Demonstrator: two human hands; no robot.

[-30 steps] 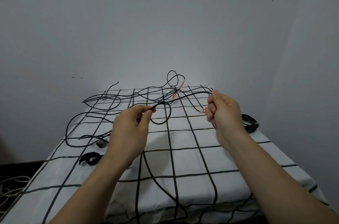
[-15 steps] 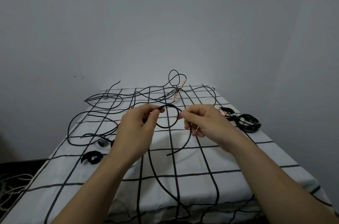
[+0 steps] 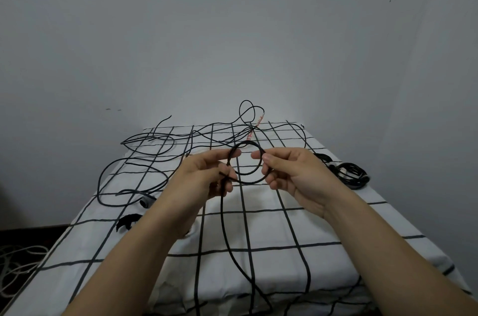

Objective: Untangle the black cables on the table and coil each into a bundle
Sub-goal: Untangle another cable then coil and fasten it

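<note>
A: Surface?
B: Table (image 3: pixel 284 225) under white cloth with black grid. Loose black cables (image 3: pixel 144 144) sprawl over far and left portions.
A: Other items?
B: Coiled bundle (image 3: pixel 353 177) at right edge; black strap (image 3: pixel 126 221) and small plug (image 3: pixel 146 202) near left edge.

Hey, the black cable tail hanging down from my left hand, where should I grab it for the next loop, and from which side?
Probably pinch the cable tail on its straight stretch just below the left hand, coming in from the right with the right hand. There it runs straight with nothing crossing it, while the left hand holds the loop.
</note>
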